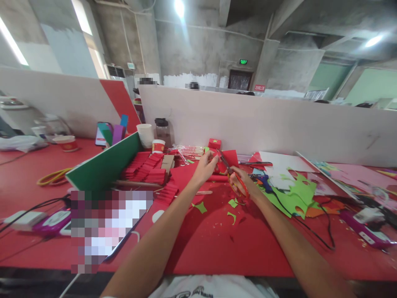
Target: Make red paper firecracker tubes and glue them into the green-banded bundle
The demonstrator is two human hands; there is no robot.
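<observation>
My right hand (242, 182) grips orange-handled scissors (236, 179), whose blades point up and left toward a small piece held in my left hand (206, 164). My left hand is closed in a pinch on a small paper piece I cannot make out clearly, just above the red table (198, 244). Red paper (230, 158) lies right behind both hands. Green paper scraps (232, 203) lie on the table below the scissors.
Stacks of folded red paper (145, 169) sit left of my hands beside a green board (102, 165). Cut green sheets (294, 194), a glue gun (262, 179) and cables lie at the right. Cups (145, 134) and a bottle (163, 130) stand by the white partition (279, 124).
</observation>
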